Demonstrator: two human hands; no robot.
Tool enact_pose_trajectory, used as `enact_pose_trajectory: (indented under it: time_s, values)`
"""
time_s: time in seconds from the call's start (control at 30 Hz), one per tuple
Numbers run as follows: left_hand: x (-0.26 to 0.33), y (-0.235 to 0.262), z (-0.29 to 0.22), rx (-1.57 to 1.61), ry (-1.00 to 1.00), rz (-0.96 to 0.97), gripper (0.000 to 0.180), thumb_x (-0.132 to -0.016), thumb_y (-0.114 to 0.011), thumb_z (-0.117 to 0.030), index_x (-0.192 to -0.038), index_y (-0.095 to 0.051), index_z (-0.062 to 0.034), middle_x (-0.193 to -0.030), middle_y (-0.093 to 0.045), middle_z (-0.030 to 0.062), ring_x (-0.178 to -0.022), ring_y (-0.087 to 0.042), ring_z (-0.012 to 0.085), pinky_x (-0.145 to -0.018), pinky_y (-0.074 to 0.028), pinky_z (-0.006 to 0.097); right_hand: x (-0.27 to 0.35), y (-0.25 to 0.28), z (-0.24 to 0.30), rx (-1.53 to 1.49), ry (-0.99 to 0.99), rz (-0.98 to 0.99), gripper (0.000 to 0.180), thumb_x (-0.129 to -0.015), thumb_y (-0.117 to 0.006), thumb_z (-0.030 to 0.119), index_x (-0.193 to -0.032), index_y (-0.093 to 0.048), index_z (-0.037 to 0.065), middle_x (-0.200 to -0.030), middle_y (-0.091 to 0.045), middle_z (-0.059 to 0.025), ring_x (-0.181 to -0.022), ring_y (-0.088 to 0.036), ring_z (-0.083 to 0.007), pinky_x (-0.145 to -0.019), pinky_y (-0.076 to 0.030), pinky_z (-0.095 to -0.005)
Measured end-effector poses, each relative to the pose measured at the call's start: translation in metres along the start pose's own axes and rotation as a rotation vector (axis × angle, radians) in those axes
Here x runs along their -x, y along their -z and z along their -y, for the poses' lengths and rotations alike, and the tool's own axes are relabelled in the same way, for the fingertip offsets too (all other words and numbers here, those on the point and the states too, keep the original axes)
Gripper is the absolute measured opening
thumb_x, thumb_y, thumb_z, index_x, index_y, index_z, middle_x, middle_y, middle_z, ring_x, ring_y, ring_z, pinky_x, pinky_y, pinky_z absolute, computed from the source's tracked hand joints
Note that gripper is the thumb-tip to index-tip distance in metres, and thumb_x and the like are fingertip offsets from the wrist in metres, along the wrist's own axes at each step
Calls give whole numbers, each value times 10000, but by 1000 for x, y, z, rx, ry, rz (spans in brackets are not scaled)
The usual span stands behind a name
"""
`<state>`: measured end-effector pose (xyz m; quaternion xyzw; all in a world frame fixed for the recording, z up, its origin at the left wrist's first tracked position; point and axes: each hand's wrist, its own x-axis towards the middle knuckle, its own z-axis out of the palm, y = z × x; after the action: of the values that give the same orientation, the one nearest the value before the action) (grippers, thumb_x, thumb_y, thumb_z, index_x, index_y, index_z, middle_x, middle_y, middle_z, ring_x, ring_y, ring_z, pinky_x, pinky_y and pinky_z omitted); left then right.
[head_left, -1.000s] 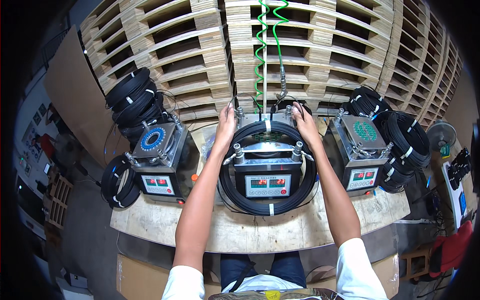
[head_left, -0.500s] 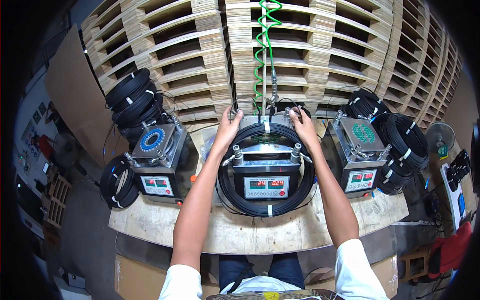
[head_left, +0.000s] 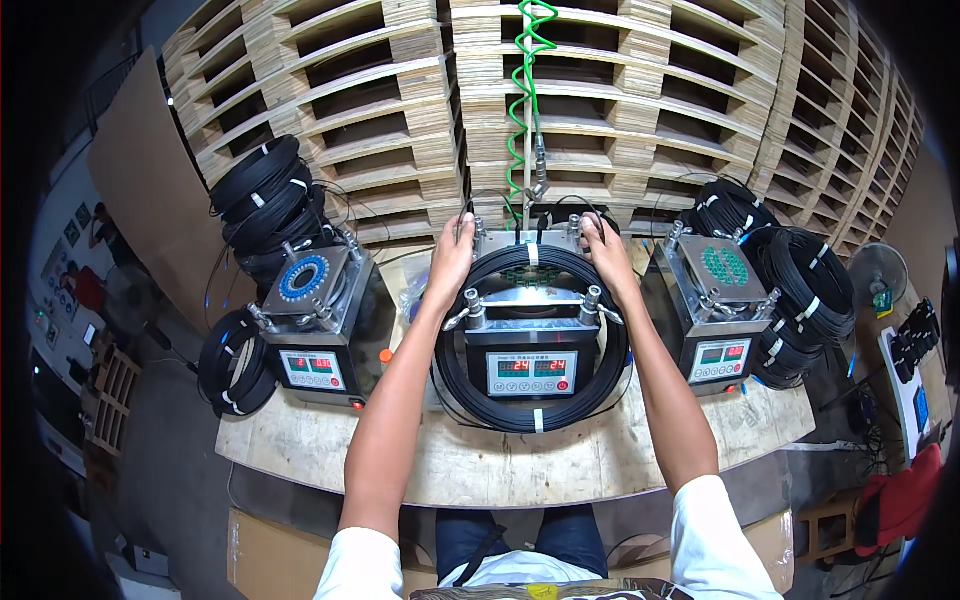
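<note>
A benchtop polishing machine (head_left: 533, 345) with a lit digital panel stands in front of me. A coil of black cable (head_left: 538, 419), bound with white ties, loops around its front and over its top. My left hand (head_left: 452, 258) is closed at the machine's rear left corner post, thumb up. On the opposite side my right hand (head_left: 607, 255) is closed at the rear right corner post. Most fingers of both hands are hidden, so what they grip is unclear. Front clamp posts (head_left: 475, 308) rise from the metal plate, which the coil partly covers.
Similar machines stand at left (head_left: 312, 325) and right (head_left: 712, 310), with blue and green round fixtures. Black cable coils (head_left: 262, 195) are piled beside them, with more coils (head_left: 808, 285) at right. Wooden pallets (head_left: 600, 80) rise behind the table (head_left: 480, 480); a green air hose (head_left: 518, 120) hangs down.
Both hands stay at the rear corners, with only slight shifts. Digits on the machine panels have changed. The hose's metal end has swung a little to the left.
</note>
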<state>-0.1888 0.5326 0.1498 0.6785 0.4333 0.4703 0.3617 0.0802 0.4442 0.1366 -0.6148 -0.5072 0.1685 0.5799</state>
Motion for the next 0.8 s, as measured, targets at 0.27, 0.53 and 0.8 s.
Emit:
enact_pose_trajectory:
  time_s: [0.27,0.53,0.8]
  values:
    - [12,1,-17,136,85,103,739,-1015,-468,-554,-1482,-399,15,-1287,-580,157,-978,-583,175,-922,-452,325,3,0,1,57,-15,-18,612,-1020,-495,509,-1418,-517,44,-1136,-638,-71,-918,-581,-158,-831,-482,-304]
    - [-3,4,10,162,117,27,743,-1025,-441,-550,-1519,-345,-5,-1421,-512,124,-943,-563,178,-930,-441,331,8,0,16,-46,19,74,621,-1054,-405,509,-1446,-483,35,-1294,-605,-117,-1005,-600,-180,-867,-477,-314]
    - [8,6,-5,181,90,78,786,-938,-677,-222,-1569,-234,-70,-973,-676,116,-848,-627,164,-805,-495,300,11,1,16,-93,-49,54,638,-1043,-409,545,-1443,-488,54,-1271,-602,-107,-981,-595,-171,-778,-495,-308]
